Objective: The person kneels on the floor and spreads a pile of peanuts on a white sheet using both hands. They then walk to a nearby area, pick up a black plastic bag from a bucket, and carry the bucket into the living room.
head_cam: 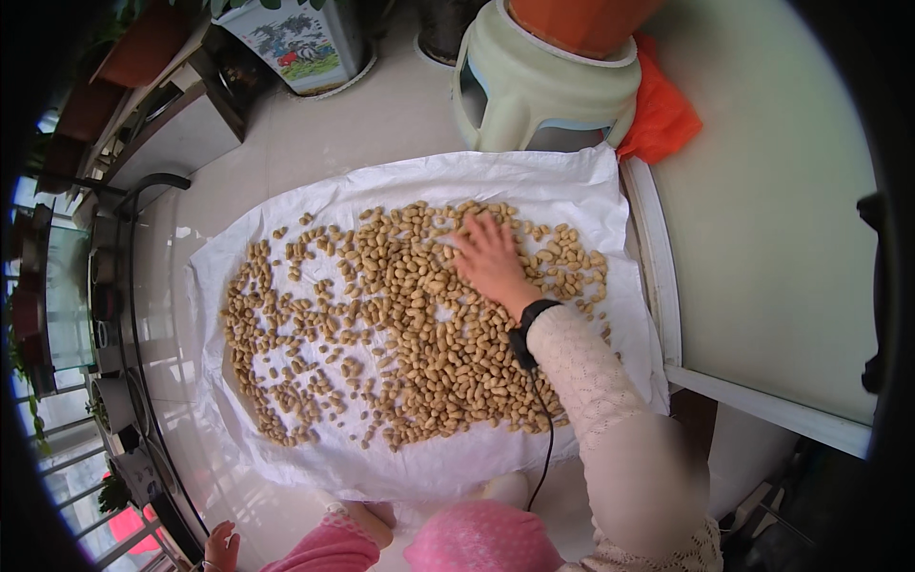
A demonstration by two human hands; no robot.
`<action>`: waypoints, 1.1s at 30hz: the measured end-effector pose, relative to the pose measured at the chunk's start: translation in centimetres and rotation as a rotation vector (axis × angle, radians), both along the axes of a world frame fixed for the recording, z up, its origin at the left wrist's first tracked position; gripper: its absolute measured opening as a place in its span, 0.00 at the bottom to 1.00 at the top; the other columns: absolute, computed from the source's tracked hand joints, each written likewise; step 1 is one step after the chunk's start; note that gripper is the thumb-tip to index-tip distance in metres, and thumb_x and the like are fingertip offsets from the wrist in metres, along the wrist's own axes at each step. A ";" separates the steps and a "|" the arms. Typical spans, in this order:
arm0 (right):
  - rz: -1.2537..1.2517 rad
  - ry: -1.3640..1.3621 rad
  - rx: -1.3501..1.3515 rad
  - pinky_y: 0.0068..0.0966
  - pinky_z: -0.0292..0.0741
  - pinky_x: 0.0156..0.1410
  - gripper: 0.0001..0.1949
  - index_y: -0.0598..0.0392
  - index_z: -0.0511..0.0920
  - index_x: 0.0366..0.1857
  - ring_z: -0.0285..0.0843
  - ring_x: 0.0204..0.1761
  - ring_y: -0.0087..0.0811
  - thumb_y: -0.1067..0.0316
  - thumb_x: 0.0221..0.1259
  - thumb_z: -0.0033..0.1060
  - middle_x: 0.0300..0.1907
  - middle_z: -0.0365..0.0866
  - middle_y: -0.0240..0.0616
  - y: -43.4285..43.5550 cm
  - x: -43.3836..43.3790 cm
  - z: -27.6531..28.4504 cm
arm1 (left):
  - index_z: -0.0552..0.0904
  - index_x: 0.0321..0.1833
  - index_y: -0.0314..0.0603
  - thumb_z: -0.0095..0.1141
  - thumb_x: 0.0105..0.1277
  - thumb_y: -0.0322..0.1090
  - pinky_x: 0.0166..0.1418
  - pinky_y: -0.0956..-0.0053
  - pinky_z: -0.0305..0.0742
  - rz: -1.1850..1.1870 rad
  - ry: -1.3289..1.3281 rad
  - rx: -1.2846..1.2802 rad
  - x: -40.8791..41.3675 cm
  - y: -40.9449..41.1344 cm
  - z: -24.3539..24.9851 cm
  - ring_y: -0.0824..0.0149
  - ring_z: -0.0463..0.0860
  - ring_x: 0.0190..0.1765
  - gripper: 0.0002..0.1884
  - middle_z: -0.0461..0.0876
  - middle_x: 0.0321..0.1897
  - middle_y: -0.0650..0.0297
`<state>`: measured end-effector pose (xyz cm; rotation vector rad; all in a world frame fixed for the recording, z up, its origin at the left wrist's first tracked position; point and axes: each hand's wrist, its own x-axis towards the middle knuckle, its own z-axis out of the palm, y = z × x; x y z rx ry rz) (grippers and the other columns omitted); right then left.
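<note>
Unshelled peanuts lie on a white woven plastic sheet, thickly heaped at the middle and right, scattered more thinly at the left. My right hand is over the upper right part of the heap, palm down with fingers spread, grasping nothing visible; it is slightly blurred. A black band with a cable circles its wrist, below a cream knit sleeve. My left hand shows at the bottom left edge, away from the sheet, its fingers loosely bent and apart, with no object visible in it.
Beyond the sheet, a pale green plastic stool carries an orange pot, beside a red plastic bag. A painted planter stands at the upper left. A white-framed panel borders the right; black metal rails border the left.
</note>
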<state>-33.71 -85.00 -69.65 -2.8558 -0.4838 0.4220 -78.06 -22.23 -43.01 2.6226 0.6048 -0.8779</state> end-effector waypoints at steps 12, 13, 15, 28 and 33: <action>-0.135 -0.074 -0.049 0.59 0.24 0.78 0.33 0.43 0.48 0.77 0.24 0.79 0.58 0.38 0.74 0.23 0.80 0.35 0.40 1.9 -7.0 -1.0 | 0.78 0.61 0.43 0.57 0.70 0.35 0.40 0.73 0.73 -0.079 0.119 -0.056 -1.5 1.5 -3.5 0.70 0.74 0.34 0.17 0.81 0.34 0.63; -0.050 -0.040 -0.027 0.58 0.24 0.78 0.33 0.41 0.46 0.77 0.24 0.79 0.56 0.37 0.74 0.20 0.80 0.35 0.37 3.5 -8.6 -0.3 | 0.79 0.60 0.43 0.57 0.70 0.35 0.37 0.74 0.72 -0.081 0.103 -0.076 -2.0 2.3 -4.4 0.71 0.72 0.31 0.17 0.80 0.31 0.65; 0.138 -0.019 0.065 0.62 0.28 0.77 0.32 0.40 0.52 0.76 0.27 0.79 0.59 0.37 0.74 0.25 0.80 0.38 0.38 5.1 -12.9 0.1 | 0.79 0.60 0.43 0.56 0.70 0.36 0.39 0.73 0.73 -0.109 0.076 -0.096 -0.8 2.0 -5.2 0.71 0.73 0.33 0.17 0.80 0.31 0.64; 0.499 -0.141 -0.175 0.54 0.31 0.80 0.29 0.33 0.53 0.76 0.32 0.79 0.52 0.42 0.73 0.36 0.80 0.42 0.31 -2.5 -15.0 2.3 | 0.81 0.55 0.39 0.59 0.65 0.37 0.49 0.66 0.80 -0.108 0.092 -0.072 4.7 -2.4 -4.7 0.55 0.86 0.46 0.17 0.84 0.49 0.50; -0.047 -0.182 -0.086 0.59 0.38 0.78 0.29 0.36 0.54 0.76 0.31 0.79 0.55 0.41 0.74 0.34 0.80 0.38 0.37 -6.4 -12.4 -0.7 | 0.81 0.55 0.38 0.58 0.66 0.37 0.49 0.67 0.80 -0.083 0.038 -0.083 4.7 -2.4 -4.1 0.57 0.86 0.45 0.17 0.84 0.49 0.51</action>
